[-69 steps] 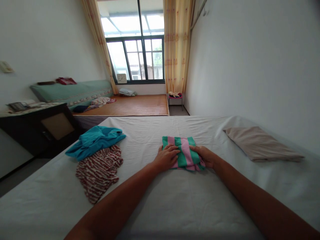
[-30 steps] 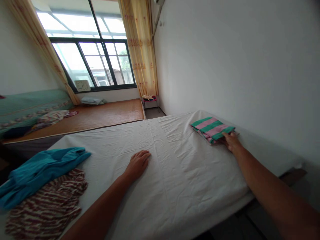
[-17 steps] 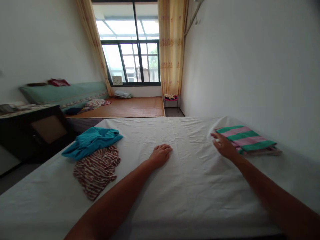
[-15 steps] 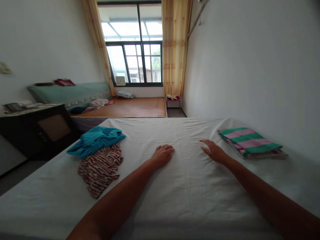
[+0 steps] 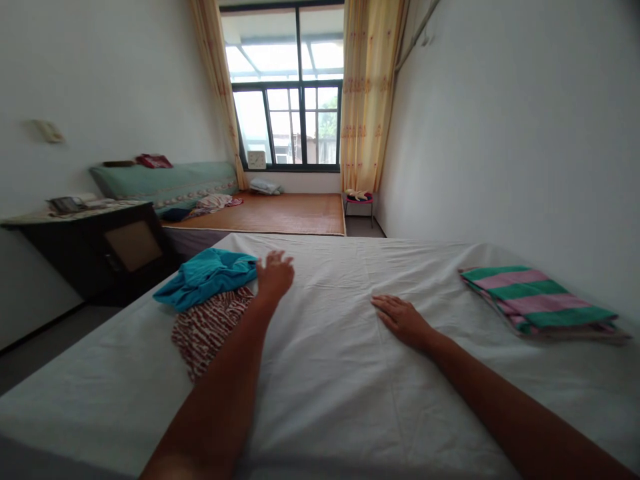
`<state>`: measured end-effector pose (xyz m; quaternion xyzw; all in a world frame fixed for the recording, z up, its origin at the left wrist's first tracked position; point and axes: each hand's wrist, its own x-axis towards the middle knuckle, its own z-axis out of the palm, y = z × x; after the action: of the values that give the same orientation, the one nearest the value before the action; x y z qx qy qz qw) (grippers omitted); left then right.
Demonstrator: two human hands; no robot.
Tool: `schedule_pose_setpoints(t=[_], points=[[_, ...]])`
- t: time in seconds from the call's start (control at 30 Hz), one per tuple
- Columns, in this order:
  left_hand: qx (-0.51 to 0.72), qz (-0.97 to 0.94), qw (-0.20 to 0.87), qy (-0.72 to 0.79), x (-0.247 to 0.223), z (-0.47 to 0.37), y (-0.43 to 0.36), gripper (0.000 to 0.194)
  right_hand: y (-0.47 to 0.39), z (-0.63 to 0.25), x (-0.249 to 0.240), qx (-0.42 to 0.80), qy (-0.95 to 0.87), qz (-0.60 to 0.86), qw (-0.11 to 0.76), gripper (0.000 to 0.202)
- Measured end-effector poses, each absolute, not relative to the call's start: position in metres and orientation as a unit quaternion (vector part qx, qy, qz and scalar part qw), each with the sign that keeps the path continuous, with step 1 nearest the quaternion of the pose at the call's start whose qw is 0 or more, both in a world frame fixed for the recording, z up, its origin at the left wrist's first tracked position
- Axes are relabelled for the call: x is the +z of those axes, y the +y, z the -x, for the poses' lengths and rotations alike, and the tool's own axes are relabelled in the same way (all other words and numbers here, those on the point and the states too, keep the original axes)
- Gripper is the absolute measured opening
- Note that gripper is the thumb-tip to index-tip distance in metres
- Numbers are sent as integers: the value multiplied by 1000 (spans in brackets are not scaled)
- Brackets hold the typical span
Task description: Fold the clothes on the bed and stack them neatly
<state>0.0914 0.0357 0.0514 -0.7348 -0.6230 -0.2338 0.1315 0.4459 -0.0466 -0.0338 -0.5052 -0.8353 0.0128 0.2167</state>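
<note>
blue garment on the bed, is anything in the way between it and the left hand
Nothing visible stands between the left hand and the blue garment; the thumb side is right by its edge, though touching is unclear. The brown-and-white patterned cloth lies nearer the viewer, outside that path.

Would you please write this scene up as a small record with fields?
Left hand: spread open beside the blue cloth; contact unclear
Right hand: palm down on the white sheet, holding nothing
Blue cloth: crumpled
Patterned cloth: brown and white, unfolded, next to the blue cloth, partly behind the left forearm
Striped cloth: green and pink, folded, on a mostly hidden beige cloth
Background: cabinet, bed, clock at the window
</note>
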Motion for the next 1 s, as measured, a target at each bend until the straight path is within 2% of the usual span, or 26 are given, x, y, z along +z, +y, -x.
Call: schedule_pose_setpoints(t=[0.1, 0.23, 0.4, 0.63, 0.83, 1.0], points=[[-266, 602, 186, -730, 62, -34, 46, 38, -46, -447, -35, 16, -834, 505, 219, 42], [-131, 560, 132, -808, 52, 6, 47, 35, -45, -448, -35, 17, -837, 504, 213, 42], [-93, 578, 126, -801, 47, 0, 45, 32, -47, -451, -33, 25, -839, 497, 219, 41], [-144, 572, 167, -790, 59, -9, 40, 36, -50, -457, -32, 38, -844, 489, 219, 42], [-141, 559, 152, -803, 54, -7, 40, 37, -50, -458, -32, 41, -844, 489, 216, 42], [-184, 607, 172, -754, 55, -2, 47, 40, -50, -458, -30, 49, -844, 485, 222, 42]])
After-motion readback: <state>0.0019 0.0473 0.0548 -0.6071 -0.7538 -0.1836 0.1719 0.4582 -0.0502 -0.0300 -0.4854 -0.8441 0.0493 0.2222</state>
